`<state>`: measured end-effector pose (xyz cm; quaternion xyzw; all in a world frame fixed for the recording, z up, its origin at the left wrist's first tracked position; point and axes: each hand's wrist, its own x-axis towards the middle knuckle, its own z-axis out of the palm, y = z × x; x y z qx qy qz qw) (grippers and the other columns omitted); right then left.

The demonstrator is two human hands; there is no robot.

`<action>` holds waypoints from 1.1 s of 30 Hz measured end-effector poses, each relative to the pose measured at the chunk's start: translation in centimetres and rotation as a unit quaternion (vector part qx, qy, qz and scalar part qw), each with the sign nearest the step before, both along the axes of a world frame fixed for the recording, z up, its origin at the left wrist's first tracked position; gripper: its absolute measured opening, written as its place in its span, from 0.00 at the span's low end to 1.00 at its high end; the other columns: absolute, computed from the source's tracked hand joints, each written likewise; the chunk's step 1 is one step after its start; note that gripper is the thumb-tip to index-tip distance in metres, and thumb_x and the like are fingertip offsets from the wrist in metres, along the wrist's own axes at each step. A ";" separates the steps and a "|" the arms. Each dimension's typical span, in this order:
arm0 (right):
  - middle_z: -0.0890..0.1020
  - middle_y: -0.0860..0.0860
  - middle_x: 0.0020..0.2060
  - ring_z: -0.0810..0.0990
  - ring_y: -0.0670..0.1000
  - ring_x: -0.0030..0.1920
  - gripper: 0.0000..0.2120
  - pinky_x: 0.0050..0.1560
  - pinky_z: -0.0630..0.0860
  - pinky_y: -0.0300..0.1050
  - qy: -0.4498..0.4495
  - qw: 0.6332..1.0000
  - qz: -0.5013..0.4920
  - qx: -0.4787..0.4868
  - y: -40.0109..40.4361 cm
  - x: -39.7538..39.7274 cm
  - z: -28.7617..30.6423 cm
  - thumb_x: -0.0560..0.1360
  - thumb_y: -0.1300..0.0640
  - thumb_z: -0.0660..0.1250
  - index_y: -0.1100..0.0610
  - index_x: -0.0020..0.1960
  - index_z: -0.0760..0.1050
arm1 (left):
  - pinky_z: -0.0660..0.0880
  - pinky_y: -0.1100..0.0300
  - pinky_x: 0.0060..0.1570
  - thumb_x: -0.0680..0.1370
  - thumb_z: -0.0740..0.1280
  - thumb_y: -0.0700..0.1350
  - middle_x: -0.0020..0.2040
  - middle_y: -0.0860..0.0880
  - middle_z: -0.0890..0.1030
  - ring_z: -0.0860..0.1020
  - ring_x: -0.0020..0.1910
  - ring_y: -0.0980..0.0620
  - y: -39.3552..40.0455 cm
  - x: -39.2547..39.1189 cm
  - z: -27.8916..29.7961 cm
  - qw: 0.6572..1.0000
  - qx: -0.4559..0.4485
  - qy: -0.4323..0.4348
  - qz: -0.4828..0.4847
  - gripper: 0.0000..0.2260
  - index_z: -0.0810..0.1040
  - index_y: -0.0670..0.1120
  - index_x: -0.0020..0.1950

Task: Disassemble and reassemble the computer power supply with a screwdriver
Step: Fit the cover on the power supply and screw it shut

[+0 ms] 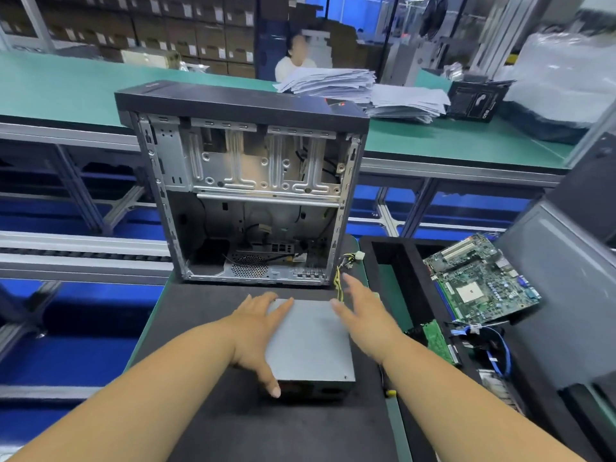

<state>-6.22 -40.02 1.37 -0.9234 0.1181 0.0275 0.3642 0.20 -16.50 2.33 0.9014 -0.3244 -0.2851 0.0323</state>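
Power supply [311, 341] is lain flat before the open case [246, 195], left hand [256, 338] spread wide on its edge, right hand [363, 318] open beside it; cables [340, 281] should be kept slack during repositioning.

No writing can be read here. The black box [477, 101] at the far right of the table [433, 141] carries white marks too blurred to make out. The stacked cartons [186, 31] on the shelves behind bear white labels, too small and soft to read.
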 end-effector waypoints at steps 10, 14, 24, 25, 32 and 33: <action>0.77 0.56 0.59 0.78 0.58 0.58 0.18 0.53 0.76 0.48 0.206 0.957 -0.133 -0.155 -4.6 -4.4 -5.5 0.75 0.53 0.67 0.58 0.62 0.68 | 0.53 0.48 0.77 0.55 0.78 0.67 0.75 0.54 0.40 0.38 0.78 0.44 -0.2 0.2 -1.4 0.999 -0.017 -0.037 -0.015 0.66 0.35 0.57 0.78; 0.79 0.54 0.54 0.79 0.57 0.52 0.12 0.44 0.73 0.45 0.184 0.959 -0.130 -0.173 -4.4 -4.2 -5.6 0.76 0.56 0.65 0.57 0.58 0.69 | 0.51 0.49 0.76 0.54 0.77 0.69 0.75 0.62 0.37 0.36 0.77 0.51 0.9 0.3 -2.0 0.996 -0.083 -0.008 -0.008 0.66 0.36 0.59 0.79; 0.80 0.53 0.39 0.78 0.56 0.38 0.04 0.36 0.71 0.48 -0.037 0.970 -0.238 -0.034 -2.7 -2.0 0.2 0.78 0.55 0.62 0.53 0.52 0.69 | 0.75 0.52 0.58 0.75 0.71 0.47 0.59 0.51 0.78 0.78 0.53 0.51 9.4 0.7 -8.8 0.861 -0.265 -0.125 0.415 0.18 0.76 0.51 0.65; 0.80 0.52 0.39 0.79 0.56 0.38 0.04 0.37 0.73 0.50 -0.059 0.970 -0.234 -0.012 -2.2 -1.6 0.8 0.79 0.55 0.61 0.53 0.52 0.70 | 0.76 0.51 0.57 0.74 0.71 0.45 0.56 0.50 0.78 0.78 0.52 0.49 9.9 0.8 -9.3 0.861 -0.251 -0.115 0.426 0.17 0.77 0.50 0.63; 0.77 0.46 0.37 0.74 0.47 0.35 0.06 0.33 0.68 0.44 -0.092 0.980 -0.150 0.095 2.9 0.7 1.3 0.79 0.56 0.60 0.48 0.54 0.72 | 0.73 0.60 0.48 0.72 0.74 0.48 0.46 0.57 0.74 0.78 0.47 0.54 8.5 1.0 -9.3 0.889 -0.244 -0.123 0.368 0.09 0.79 0.56 0.50; 0.77 0.45 0.37 0.73 0.46 0.34 0.06 0.32 0.68 0.43 -0.086 0.980 -0.144 0.104 3.4 0.9 1.1 0.79 0.56 0.61 0.47 0.53 0.72 | 0.73 0.60 0.48 0.72 0.74 0.47 0.45 0.57 0.74 0.77 0.48 0.53 8.0 1.2 -9.1 0.895 -0.245 -0.132 0.350 0.08 0.79 0.55 0.50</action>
